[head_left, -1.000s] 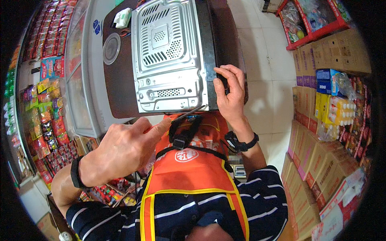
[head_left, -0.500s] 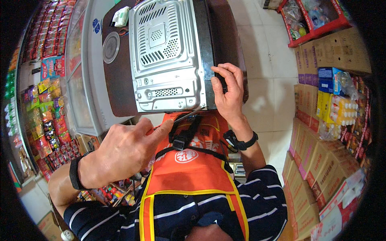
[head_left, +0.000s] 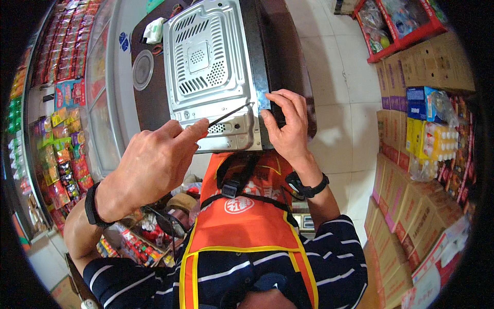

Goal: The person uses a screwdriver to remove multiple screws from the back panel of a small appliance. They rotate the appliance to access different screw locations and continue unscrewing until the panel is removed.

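The silver pressed-metal vented back panel of the black microwave oven (head_left: 208,72) lies face-up on the dark brown table (head_left: 149,98). To do the screw work well, keep the thin black-shafted screwdriver (head_left: 229,114) square to the screw near the panel's 5 o'clock corner and press firmly so the tip does not slip. The left hand (head_left: 154,159), at 7 o'clock from the panel, is closed around the screwdriver's handle, its tip reaching the panel. The right hand (head_left: 288,123), at the panel's 4 o'clock edge, rests with fingers loosely spread on the oven casing, steadying it and clasping nothing
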`<state>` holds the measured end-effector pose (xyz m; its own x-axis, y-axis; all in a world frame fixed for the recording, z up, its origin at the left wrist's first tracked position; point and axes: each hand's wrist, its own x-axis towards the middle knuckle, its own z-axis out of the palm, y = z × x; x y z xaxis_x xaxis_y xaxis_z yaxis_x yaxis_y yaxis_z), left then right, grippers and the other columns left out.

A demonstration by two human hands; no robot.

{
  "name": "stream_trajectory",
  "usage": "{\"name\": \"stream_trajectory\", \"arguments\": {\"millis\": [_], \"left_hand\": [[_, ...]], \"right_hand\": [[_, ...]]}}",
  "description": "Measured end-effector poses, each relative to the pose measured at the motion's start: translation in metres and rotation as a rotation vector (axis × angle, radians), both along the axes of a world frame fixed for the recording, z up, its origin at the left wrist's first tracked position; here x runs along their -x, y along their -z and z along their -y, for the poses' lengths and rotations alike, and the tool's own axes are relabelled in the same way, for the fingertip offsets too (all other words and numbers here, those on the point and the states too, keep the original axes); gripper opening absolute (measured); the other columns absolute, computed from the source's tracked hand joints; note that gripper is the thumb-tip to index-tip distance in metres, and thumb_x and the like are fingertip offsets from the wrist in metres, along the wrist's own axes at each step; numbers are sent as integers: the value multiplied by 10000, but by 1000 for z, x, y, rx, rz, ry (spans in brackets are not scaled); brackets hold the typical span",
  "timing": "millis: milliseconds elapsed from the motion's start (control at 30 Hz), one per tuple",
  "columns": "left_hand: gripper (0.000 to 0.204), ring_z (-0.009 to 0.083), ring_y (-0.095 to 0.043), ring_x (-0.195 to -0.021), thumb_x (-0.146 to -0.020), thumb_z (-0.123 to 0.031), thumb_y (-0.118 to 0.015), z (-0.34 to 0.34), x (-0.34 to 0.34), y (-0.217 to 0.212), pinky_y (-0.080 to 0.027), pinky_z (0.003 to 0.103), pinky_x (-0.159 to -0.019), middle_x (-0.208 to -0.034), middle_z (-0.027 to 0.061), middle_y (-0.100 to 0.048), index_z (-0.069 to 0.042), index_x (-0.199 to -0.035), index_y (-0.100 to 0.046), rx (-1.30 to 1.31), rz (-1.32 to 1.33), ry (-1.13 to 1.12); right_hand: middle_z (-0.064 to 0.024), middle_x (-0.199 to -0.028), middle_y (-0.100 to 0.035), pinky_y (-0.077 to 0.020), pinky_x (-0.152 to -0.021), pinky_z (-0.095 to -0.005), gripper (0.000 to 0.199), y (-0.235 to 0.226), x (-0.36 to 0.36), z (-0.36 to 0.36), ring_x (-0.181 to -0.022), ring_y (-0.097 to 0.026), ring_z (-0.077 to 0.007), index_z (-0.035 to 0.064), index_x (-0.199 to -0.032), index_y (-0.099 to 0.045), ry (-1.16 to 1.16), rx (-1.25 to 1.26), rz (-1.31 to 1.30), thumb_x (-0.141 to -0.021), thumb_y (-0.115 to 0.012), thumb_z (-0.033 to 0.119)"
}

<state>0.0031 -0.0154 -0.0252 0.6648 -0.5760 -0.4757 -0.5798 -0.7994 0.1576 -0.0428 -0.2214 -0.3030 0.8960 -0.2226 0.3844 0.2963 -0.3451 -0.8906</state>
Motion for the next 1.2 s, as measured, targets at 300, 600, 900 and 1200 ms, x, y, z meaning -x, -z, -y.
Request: {"name": "stream_trajectory", "arguments": {"millis": [300,600,900,1200], "left_hand": [[464,374,-731,-717,-1029,-92,-731,-2,-6,5,-602,487,-615,-885,153,-696,-63,-1486,-659,-2,0,33],[488,378,-721,-743,-969,-49,-731,20,-13,-10,-599,507,-646,-901,155,-658,-62,-1454,-676,-137,26,149],[275,370,-784,-825,-1071,-57,-660,50,-61,-17,-587,461,-730,-976,241,-779,34,-1330,-679,-57,-407,-324],[221,471,-746,-815,-1021,-69,-690,71,-67,-12,-589,569,-710,-872,204,-739,-49,-1241,-688,-209,-231,-8]], "right_hand": [[-115,-1319,-674,-534,-1065,-479,431,0,-3,-1,-1231,-629,-353,82,-1313,-752,-21,-9,-36,-906,-888,125],[-118,-1306,-673,-541,-1053,-477,423,1,-4,1,-1215,-634,-354,80,-1318,-753,-26,-4,-25,-922,-888,151],[-122,-1284,-681,-554,-1026,-473,410,-1,-6,0,-1196,-641,-360,78,-1292,-767,-23,-31,-14,-901,-888,106],[-119,-1268,-681,-561,-1033,-485,459,-1,-5,0,-1203,-637,-377,108,-1311,-765,-20,-67,-39,-871,-895,85]]}}
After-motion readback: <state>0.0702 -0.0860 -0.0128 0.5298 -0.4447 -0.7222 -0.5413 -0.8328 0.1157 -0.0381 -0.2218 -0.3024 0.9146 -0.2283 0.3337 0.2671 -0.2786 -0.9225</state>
